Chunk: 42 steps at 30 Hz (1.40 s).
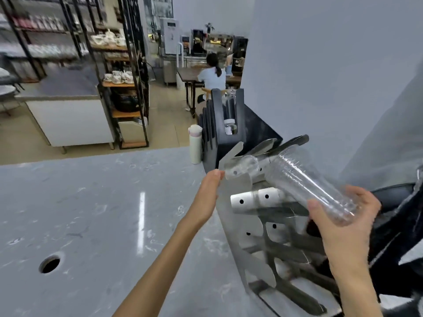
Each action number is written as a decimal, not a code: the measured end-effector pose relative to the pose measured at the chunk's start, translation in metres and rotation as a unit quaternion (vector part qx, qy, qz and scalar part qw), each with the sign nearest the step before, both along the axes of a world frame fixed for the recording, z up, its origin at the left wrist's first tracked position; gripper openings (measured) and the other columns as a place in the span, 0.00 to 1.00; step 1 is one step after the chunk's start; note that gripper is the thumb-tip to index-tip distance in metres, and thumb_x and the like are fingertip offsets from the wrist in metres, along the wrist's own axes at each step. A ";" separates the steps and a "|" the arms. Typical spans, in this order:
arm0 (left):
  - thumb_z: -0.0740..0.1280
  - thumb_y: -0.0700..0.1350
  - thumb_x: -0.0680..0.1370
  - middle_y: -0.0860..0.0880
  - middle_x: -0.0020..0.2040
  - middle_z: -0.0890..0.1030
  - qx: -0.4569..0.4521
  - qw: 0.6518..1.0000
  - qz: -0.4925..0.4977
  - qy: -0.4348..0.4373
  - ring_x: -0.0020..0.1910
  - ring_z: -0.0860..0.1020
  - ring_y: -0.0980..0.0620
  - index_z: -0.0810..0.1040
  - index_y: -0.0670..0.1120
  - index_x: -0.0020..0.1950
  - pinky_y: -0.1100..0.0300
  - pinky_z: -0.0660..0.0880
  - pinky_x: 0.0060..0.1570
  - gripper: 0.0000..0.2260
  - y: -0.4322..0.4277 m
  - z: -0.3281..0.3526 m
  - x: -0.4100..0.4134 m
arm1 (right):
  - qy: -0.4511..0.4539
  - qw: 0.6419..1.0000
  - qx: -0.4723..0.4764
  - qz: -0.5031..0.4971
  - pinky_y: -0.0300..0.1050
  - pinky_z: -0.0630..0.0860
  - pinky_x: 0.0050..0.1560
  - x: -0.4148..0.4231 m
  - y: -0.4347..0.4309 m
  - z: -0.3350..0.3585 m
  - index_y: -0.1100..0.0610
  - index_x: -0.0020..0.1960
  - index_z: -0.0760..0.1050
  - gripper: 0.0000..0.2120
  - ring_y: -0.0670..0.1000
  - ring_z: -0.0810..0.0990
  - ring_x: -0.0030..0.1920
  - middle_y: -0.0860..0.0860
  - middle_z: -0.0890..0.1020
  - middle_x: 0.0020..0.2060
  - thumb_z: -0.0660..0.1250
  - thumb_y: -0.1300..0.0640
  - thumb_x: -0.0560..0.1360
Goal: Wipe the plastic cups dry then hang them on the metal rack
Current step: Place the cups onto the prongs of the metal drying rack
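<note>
Round hole lower left in grey countertop | white bottle centre, no legible label | left hand mid-frame, fingertips on edge of metal rack, not gripping | clear plastic cups stacked, right of centre, slanting over rack peg | right hand lower right, closed around stack's near end

The tabletop is light grey with faint white and darker grey marbling. The metal rack is plain silver-grey, its pegs marked with small black dots. The plastic cup is clear and colourless, showing fine ribbed lines. The flask is cream white. The holder behind it is black. The wall is pale grey.
</note>
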<state>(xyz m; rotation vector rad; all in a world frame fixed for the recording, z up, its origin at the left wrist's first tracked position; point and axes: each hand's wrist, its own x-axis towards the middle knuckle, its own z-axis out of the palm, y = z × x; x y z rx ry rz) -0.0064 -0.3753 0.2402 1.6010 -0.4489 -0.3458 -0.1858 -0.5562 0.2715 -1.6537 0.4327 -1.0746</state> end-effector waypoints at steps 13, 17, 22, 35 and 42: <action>0.51 0.62 0.82 0.53 0.69 0.60 0.063 0.997 0.040 0.031 0.73 0.62 0.52 0.68 0.67 0.61 0.45 0.62 0.74 0.11 -0.068 -0.062 0.042 | 0.243 0.861 -0.442 0.063 0.45 0.72 0.39 0.115 -0.047 0.030 0.44 0.64 0.67 0.30 0.52 0.75 0.54 0.47 0.70 0.58 0.75 0.47 0.66; 0.51 0.58 0.84 0.48 0.69 0.66 0.048 0.996 0.044 0.053 0.64 0.74 0.54 0.60 0.51 0.72 0.51 0.75 0.61 0.19 -0.072 -0.067 0.052 | 0.292 0.794 -0.527 0.079 0.46 0.75 0.43 0.143 -0.048 0.018 0.48 0.64 0.70 0.30 0.55 0.79 0.51 0.51 0.75 0.58 0.78 0.48 0.66; 0.53 0.57 0.84 0.54 0.67 0.68 0.036 0.995 0.030 0.086 0.60 0.74 0.59 0.55 0.55 0.77 0.66 0.75 0.43 0.22 -0.075 -0.067 0.065 | 0.314 0.772 -0.543 0.103 0.44 0.75 0.39 0.165 -0.045 0.003 0.46 0.63 0.70 0.32 0.54 0.80 0.50 0.49 0.75 0.58 0.80 0.48 0.63; 0.59 0.51 0.84 0.49 0.65 0.79 0.010 0.989 0.013 0.150 0.62 0.80 0.51 0.60 0.57 0.79 0.42 0.76 0.64 0.23 -0.069 -0.088 0.089 | 0.370 0.751 -0.519 0.173 0.39 0.68 0.30 0.180 -0.032 -0.001 0.40 0.65 0.65 0.34 0.50 0.82 0.46 0.45 0.73 0.65 0.79 0.52 0.66; 0.62 0.49 0.83 0.50 0.65 0.78 -0.005 0.985 0.031 0.167 0.60 0.81 0.48 0.63 0.54 0.79 0.42 0.78 0.62 0.24 -0.069 -0.092 0.094 | 0.399 0.746 -0.508 0.161 0.40 0.74 0.34 0.186 -0.034 -0.003 0.43 0.65 0.65 0.31 0.49 0.81 0.52 0.44 0.69 0.68 0.77 0.49 0.68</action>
